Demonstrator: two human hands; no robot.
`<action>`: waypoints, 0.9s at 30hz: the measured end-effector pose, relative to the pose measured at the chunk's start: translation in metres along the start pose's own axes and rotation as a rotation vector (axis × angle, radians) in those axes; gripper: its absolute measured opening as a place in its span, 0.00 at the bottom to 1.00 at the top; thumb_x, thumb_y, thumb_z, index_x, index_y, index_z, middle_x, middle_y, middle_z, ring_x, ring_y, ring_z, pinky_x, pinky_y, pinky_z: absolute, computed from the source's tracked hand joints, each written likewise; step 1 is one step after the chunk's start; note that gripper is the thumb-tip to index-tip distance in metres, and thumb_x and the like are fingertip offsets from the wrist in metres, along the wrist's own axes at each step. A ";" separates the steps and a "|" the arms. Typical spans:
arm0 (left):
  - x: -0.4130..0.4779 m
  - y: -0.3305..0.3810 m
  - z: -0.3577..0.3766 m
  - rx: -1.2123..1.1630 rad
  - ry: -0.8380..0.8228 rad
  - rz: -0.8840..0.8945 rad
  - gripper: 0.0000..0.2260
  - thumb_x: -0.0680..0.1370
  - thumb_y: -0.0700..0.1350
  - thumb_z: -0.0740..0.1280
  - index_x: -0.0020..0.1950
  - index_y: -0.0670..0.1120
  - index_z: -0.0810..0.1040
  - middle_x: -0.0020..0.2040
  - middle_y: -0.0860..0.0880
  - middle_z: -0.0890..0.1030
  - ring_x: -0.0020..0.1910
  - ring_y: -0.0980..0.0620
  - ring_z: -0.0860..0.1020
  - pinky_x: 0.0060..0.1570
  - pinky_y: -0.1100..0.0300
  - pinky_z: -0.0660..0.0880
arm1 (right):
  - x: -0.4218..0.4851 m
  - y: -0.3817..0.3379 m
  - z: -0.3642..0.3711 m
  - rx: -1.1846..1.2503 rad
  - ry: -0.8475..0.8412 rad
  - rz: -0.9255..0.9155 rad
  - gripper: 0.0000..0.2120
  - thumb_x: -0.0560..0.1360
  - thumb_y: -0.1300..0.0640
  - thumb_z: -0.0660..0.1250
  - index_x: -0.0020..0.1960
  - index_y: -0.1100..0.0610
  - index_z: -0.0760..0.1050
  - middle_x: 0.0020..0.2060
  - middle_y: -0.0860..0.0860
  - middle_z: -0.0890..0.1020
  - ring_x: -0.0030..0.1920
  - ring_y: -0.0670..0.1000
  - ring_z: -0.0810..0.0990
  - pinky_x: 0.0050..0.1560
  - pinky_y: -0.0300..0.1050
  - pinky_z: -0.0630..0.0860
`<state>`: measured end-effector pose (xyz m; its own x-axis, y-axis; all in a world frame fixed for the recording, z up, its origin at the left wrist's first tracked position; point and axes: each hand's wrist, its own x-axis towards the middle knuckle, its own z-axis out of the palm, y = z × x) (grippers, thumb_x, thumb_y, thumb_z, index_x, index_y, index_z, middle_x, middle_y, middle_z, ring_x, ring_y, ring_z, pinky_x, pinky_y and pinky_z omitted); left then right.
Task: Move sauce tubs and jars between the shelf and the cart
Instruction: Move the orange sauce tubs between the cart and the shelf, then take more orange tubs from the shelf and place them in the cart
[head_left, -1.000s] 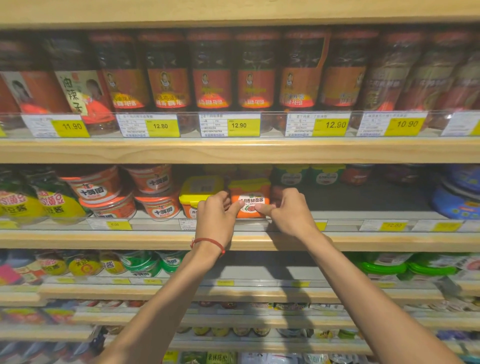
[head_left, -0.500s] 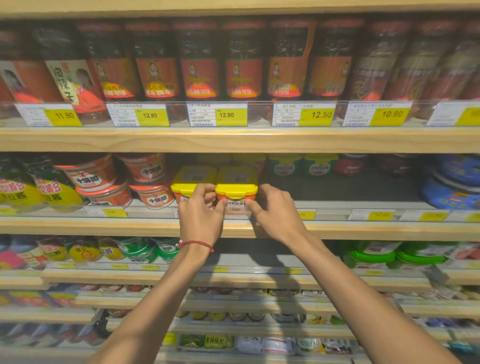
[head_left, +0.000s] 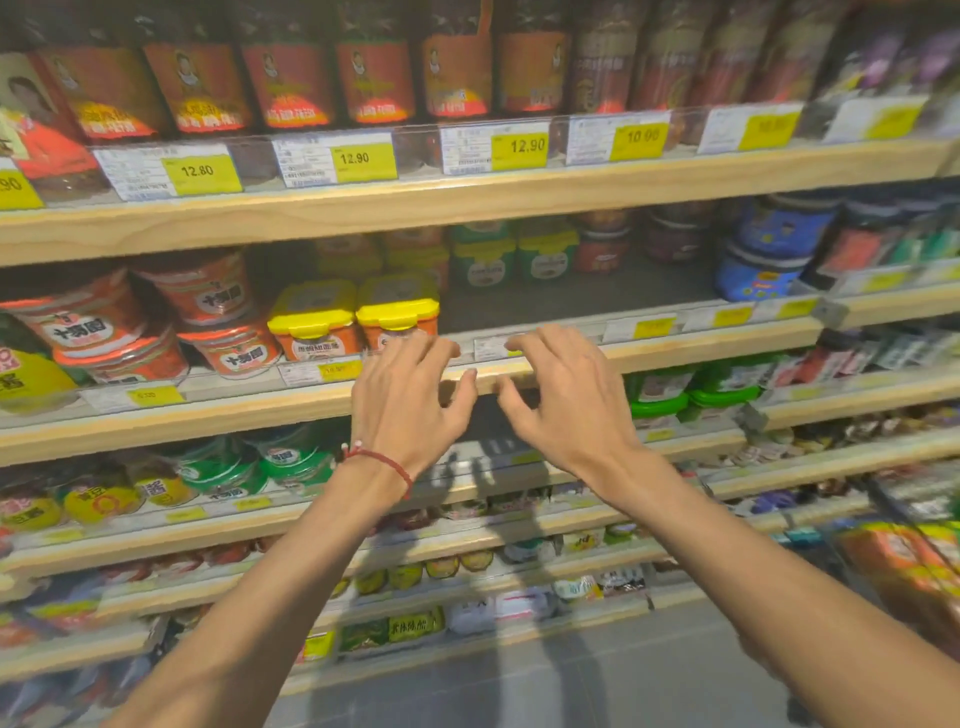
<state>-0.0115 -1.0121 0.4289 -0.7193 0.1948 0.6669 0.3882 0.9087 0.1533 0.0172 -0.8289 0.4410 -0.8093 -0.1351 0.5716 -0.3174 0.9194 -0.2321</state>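
Two orange sauce tubs with yellow lids stand side by side on the second shelf (head_left: 675, 353): the left tub (head_left: 311, 319) and the right tub (head_left: 397, 306). My left hand (head_left: 410, 400), with a red string on the wrist, hovers just below and in front of the right tub, fingers loosely spread and holding nothing. My right hand (head_left: 566, 400) hangs beside it in front of the shelf edge, fingers relaxed and empty. The cart (head_left: 904, 566) with orange packs shows at the right edge.
Round red tubs (head_left: 218, 322) stack left of the yellow-lidded tubs. Green-lidded tubs (head_left: 483, 254) and blue tubs (head_left: 769, 249) sit further back and right, with bare shelf between. Jars (head_left: 374, 78) line the top shelf. Lower shelves hold more tubs and packets.
Both hands let go of the yellow-lidded tub, now standing next to the other one, and drew back from the shelf. The view swung to the right and down.
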 end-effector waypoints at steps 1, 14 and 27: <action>-0.001 0.004 -0.002 0.018 -0.019 0.036 0.11 0.77 0.54 0.66 0.51 0.48 0.80 0.48 0.49 0.79 0.48 0.44 0.77 0.45 0.51 0.71 | -0.009 0.002 -0.006 -0.063 0.009 0.016 0.17 0.76 0.49 0.69 0.59 0.58 0.81 0.50 0.53 0.82 0.51 0.57 0.79 0.49 0.52 0.75; -0.051 0.122 0.017 -0.106 -0.295 0.391 0.22 0.79 0.62 0.57 0.62 0.50 0.78 0.53 0.49 0.78 0.52 0.45 0.77 0.47 0.48 0.74 | -0.175 0.054 -0.078 -0.380 -0.015 0.484 0.23 0.78 0.40 0.64 0.62 0.56 0.80 0.53 0.53 0.82 0.55 0.56 0.78 0.52 0.53 0.75; -0.081 0.389 0.089 -0.206 -0.424 0.701 0.24 0.80 0.63 0.56 0.63 0.49 0.78 0.56 0.47 0.80 0.55 0.43 0.77 0.52 0.48 0.74 | -0.340 0.222 -0.181 -0.494 0.064 0.782 0.27 0.78 0.36 0.59 0.55 0.57 0.83 0.45 0.56 0.82 0.49 0.59 0.78 0.49 0.53 0.73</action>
<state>0.1465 -0.6411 0.3702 -0.4123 0.8478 0.3335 0.8929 0.4487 -0.0366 0.3110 -0.5122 0.3376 -0.6707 0.5973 0.4397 0.5661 0.7953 -0.2168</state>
